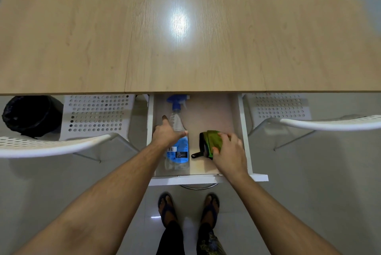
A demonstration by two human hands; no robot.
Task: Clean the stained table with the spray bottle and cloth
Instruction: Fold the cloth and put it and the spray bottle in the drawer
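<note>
**A:** What does the head-camera view show?

**B:** A person stands at a light wooden table [185,38], looking down. A white drawer [206,179] under the near edge is pulled open. Both bare forearms reach into it.

**A:** Where are the cleaning things?

**B:** Both lie in the drawer. A clear spray bottle [177,147] with a blue trigger head and a blue label lies on its side at the left, its head pointing toward the table. A folded green cloth [211,141] with a black edge and a black loop lies to its right, apart from the bottle.

**A:** What are the hands doing?

**B:** The left hand [168,133] rests over the bottle's middle, thumb across the near side and a finger stretched along the far side; I cannot tell whether it grips yet. The right hand [228,151] covers the cloth, fingers curled over its top edge and thumb pressed on its near side.

**A:** Anything around the table?

**B:** White perforated chairs [92,114] stand on both sides, a black bin [31,114] sits at the left, and feet in dark sandals [168,209] stand on the pale floor.
</note>
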